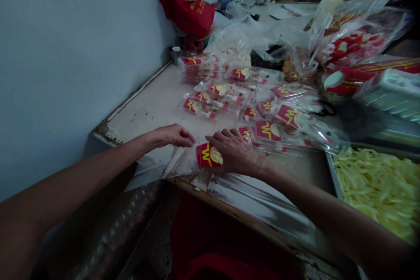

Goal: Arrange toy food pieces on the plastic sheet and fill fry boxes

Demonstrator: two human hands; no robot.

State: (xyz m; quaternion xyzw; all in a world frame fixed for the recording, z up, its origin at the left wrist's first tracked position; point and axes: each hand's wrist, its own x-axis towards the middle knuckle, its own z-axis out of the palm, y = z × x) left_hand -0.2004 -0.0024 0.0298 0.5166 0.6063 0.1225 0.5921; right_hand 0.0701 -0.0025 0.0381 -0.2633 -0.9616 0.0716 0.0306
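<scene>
Near the table's front edge lies a clear plastic bag (182,159) with a red fries box (204,156) in it, printed with a yellow zigzag. My left hand (173,135) pinches the upper edge of the bag at its left part, fingertips together. Across the box's right side rests my right hand (232,151), palm down, its fingers stretched out and pressing on the bag. The bag's loose left end hangs past the table corner. Just beyond my right hand are several packed bags (267,131) with the same red boxes.
A metal tray (334,175) of pale yellow curled pieces (377,188) stands at the right. Farther back are stacked packs (198,68), crumpled clear bags (232,37) and a red bag (197,15) by the wall. A clear plastic sheet (262,197) lies over the front edge.
</scene>
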